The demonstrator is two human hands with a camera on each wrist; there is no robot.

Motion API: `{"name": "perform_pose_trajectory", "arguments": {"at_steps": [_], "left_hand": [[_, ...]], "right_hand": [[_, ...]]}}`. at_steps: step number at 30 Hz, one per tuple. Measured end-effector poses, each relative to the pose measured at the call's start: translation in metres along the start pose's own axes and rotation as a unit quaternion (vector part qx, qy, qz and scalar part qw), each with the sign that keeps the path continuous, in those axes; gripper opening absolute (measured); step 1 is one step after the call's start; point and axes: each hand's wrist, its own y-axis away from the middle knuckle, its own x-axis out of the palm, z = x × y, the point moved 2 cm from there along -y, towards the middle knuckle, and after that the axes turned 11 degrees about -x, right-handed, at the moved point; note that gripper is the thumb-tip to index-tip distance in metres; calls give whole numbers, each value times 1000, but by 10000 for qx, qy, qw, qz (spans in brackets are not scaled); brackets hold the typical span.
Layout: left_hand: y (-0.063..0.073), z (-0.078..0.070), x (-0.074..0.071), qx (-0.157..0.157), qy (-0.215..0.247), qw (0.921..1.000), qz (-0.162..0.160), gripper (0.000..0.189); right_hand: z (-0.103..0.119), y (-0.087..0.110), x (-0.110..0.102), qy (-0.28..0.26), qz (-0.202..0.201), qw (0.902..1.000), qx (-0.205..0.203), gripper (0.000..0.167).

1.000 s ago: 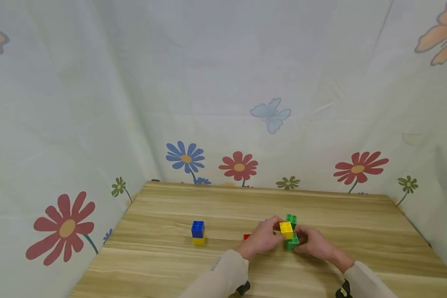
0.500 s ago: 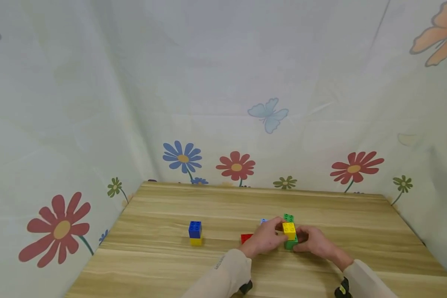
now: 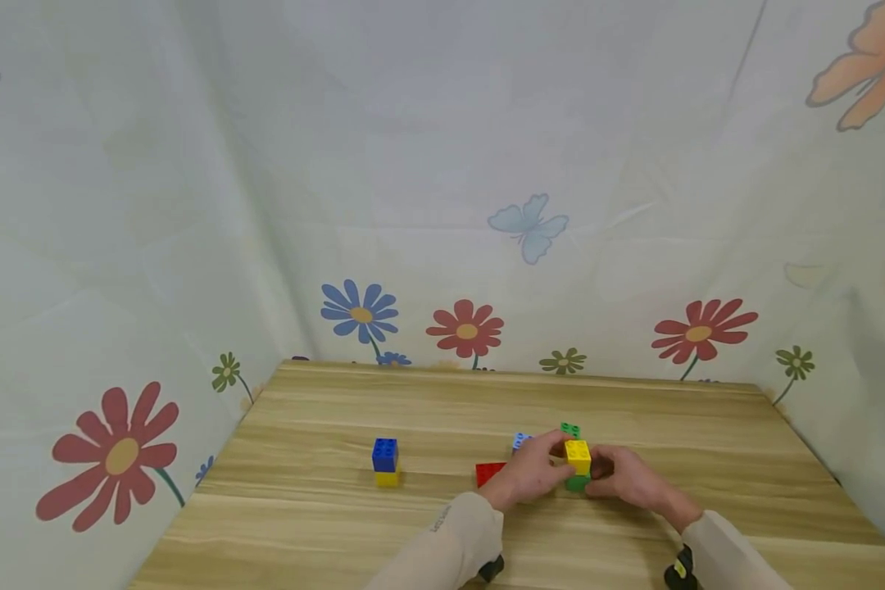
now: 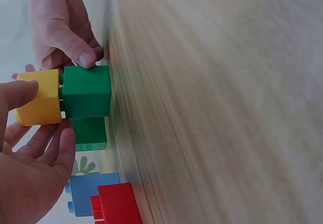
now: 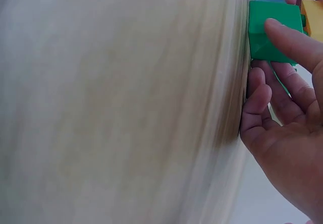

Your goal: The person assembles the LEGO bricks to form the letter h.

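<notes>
My left hand (image 3: 534, 470) pinches a yellow toy brick (image 3: 578, 457) between thumb and fingers. The yellow brick sits over a green brick (image 4: 87, 93), and the green studs still show in a thin gap between the two in the left wrist view. From the other side, my right hand (image 3: 632, 477) grips that lower green brick, its thumb lying across the side in the right wrist view. Just behind stands a second green brick (image 3: 570, 429), partly hidden. Near my left hand are a light blue brick (image 4: 93, 193) and a red brick (image 4: 120, 204).
Left of the hands, a dark blue brick (image 3: 385, 454) is stacked on another yellow brick (image 3: 387, 477). All of it stands on a wood-grain table (image 3: 324, 533). A flower-printed curtain (image 3: 413, 164) rises behind the table and along its sides.
The yellow brick has shifted a little right and now lines up above the lower green brick, covering its top. Both hands stay close together, and more of the red and light blue bricks shows.
</notes>
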Motion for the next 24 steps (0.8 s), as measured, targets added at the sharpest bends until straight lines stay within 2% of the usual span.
{"name": "perform_pose_trajectory", "arguments": {"at_steps": [5,9,17,24], "left_hand": [[-2,-1,1,-22,-75,10000,9,37],[-5,-3,4,77,-220,9997,36,38],[-11,-3,9,262,-736,9969,-46,38],[-12,0,12,-110,-486,9986,-174,41]], "right_hand": [[1,0,-1,105,-29,9999,-4,40],[2,1,-1,181,-82,9998,47,41],[3,1,-1,60,-88,9998,152,46],[-1,1,-2,196,-124,9997,24,45]]}}
